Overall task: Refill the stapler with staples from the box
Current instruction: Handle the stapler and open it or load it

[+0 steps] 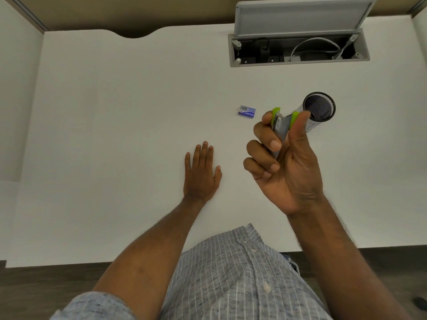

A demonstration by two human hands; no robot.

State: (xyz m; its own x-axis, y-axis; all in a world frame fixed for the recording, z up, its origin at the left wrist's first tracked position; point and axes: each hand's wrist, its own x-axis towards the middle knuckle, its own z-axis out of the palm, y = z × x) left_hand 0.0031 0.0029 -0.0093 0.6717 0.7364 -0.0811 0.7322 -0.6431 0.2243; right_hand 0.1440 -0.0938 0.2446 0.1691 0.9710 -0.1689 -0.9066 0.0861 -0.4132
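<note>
My right hand (286, 162) is raised above the white desk (115, 135) and grips a grey stapler with green ends (280, 122), fingers wrapped around its body. The stapler's lower half is hidden in my palm. A small blue staple box (246, 111) lies on the desk, just left of the stapler and beyond my left hand. My left hand (201, 172) rests flat on the desk, palm down, fingers apart, holding nothing.
A black mesh pen cup (318, 109) stands right behind the stapler. An open cable hatch with a raised grey lid (298, 47) sits at the desk's far right. The desk's near edge runs by my shirt (231, 273).
</note>
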